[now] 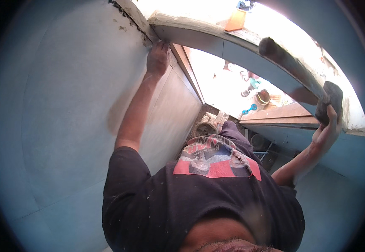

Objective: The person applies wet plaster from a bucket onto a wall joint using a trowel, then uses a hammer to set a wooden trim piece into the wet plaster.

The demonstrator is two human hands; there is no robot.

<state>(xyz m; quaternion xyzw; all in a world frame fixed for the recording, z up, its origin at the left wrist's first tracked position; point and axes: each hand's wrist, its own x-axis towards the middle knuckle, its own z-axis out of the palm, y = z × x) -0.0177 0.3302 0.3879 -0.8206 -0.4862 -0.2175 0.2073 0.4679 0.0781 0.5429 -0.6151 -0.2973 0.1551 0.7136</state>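
My left hand (158, 59) reaches up to the top corner where the pale wall panel (73, 96) meets the jamb. Its fingers are bent and pressed together at the seam, and whatever they may hold is hidden. On the right, my right hand (328, 124) grips a hammer (293, 67) by its dark head. The hammer's thick, worn wooden handle points up and to the left, in front of the tiled ledge (241, 50). The handle's free end appears apart from the ledge.
Rough mortar edges the broken wall top. Beyond the wood-framed opening (270, 113) are a bucket (263, 97), a blue object (249, 109) and what may be people, washed out by light. Below, a round container (205, 129) stands near my legs. An orange-brown block (235, 20) rests above the ledge.
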